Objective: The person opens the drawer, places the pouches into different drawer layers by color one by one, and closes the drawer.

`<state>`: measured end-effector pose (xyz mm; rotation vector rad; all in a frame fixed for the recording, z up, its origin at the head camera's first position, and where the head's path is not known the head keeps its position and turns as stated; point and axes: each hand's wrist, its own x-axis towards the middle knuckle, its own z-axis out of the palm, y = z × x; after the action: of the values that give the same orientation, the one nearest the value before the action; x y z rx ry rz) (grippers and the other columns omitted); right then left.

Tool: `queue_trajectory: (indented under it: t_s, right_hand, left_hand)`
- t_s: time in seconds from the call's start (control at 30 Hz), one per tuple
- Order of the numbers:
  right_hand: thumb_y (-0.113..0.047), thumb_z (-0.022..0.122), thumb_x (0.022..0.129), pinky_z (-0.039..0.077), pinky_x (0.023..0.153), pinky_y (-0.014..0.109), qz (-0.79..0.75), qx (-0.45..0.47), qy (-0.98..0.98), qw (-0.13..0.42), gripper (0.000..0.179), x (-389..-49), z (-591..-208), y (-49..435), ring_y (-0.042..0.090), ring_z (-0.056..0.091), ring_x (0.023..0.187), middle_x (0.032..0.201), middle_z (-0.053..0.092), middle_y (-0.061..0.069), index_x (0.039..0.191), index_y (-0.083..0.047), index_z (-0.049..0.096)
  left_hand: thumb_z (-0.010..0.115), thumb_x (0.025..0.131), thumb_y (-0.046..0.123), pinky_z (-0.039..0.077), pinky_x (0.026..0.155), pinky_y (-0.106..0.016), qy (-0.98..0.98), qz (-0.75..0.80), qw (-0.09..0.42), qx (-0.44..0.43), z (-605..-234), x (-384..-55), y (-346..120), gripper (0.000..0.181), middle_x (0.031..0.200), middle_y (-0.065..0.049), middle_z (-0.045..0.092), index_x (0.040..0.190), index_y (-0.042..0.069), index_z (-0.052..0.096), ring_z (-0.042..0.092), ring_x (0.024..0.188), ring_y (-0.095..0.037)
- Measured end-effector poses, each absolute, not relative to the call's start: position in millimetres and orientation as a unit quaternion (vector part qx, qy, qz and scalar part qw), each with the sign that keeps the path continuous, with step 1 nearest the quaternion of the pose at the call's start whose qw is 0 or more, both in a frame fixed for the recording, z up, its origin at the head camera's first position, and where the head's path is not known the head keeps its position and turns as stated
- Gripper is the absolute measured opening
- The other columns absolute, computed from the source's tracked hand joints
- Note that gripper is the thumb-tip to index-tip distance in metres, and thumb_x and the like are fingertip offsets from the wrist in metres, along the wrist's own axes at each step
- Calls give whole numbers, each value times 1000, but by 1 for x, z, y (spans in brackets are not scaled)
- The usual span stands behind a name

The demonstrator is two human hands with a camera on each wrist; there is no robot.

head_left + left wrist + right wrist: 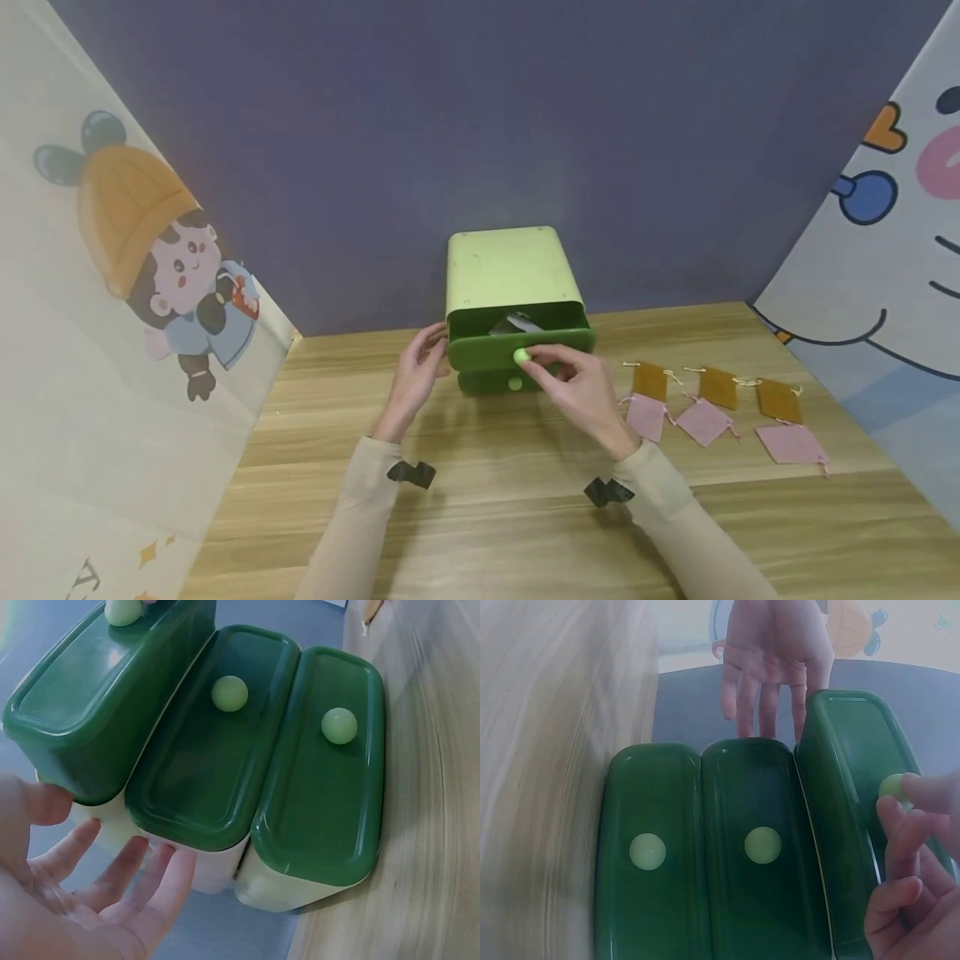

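A pale green cabinet [510, 267] with three dark green drawers stands against the back wall. Its top drawer [480, 354] is partly pulled out, and a greyish-white item [522, 322] shows inside, its kind unclear. Thumb and fingers of my right hand [581, 387] pinch the round light green knob [522, 356] of that drawer. My left hand [412, 375] is at the cabinet's left side, fingers extended; in the left wrist view its fingertips [180, 859] touch or nearly touch the side. The middle drawer [210, 750] and bottom drawer [322, 780] are closed.
To the right on the wooden table [480, 517] lie three brown drawstring pouches, one being the middle pouch [718, 388], and three pink ones, such as the rightmost pouch [791, 444]. Cartoon-printed panels [90, 400] flank the table, with a dark blue wall [480, 125] behind.
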<state>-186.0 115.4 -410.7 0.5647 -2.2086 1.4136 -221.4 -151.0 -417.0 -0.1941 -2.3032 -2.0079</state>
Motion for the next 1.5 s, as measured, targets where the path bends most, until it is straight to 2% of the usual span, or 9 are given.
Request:
queue_trajectory:
  t_s: [0.2, 0.5, 0.9, 1.3, 1.5]
  right_hand:
    - [-21, 87, 91, 39, 46, 21, 520, 201, -799, 227, 18, -188, -411, 114, 6, 48, 49, 87, 80, -5, 109, -20, 84]
    - [-20, 87, 92, 36, 44, 20, 537, 199, -789, 223, 17, -191, -413, 114, 6, 45, 47, 86, 80, -3, 109, -21, 84]
    - [-20, 86, 92, 35, 44, 21, 543, 190, -788, 219, 18, -193, -412, 113, 6, 43, 47, 87, 80, -1, 110, -20, 83]
    - [-21, 84, 94, 37, 45, 22, 549, 184, -788, 211, 19, -197, -412, 111, 7, 45, 48, 91, 81, -1, 113, -20, 83]
    - [-19, 85, 94, 37, 44, 21, 554, 181, -784, 214, 19, -200, -412, 110, 6, 45, 48, 90, 81, 3, 112, -16, 83]
  left_hand:
    - [46, 115, 19, 59, 104, -57, -751, -655, 48, -66, -418, -219, -152, 44, 156, -22, 56, 157, 7, 50, 59, 138, -40]
    - [48, 114, 20, 58, 106, -58, -751, -655, 41, -66, -417, -219, -150, 46, 159, -20, 53, 158, 8, 48, 57, 141, -41]
    - [50, 114, 19, 61, 102, -52, -751, -655, 56, -66, -419, -218, -146, 46, 159, -19, 54, 158, 9, 48, 56, 143, -39]
    - [51, 114, 22, 59, 104, -58, -749, -657, 60, -69, -420, -218, -147, 47, 158, -21, 54, 158, 7, 48, 57, 141, -41]
    - [51, 113, 23, 57, 105, -60, -748, -659, 53, -66, -419, -218, -147, 47, 159, -20, 53, 158, 8, 48, 58, 139, -41]
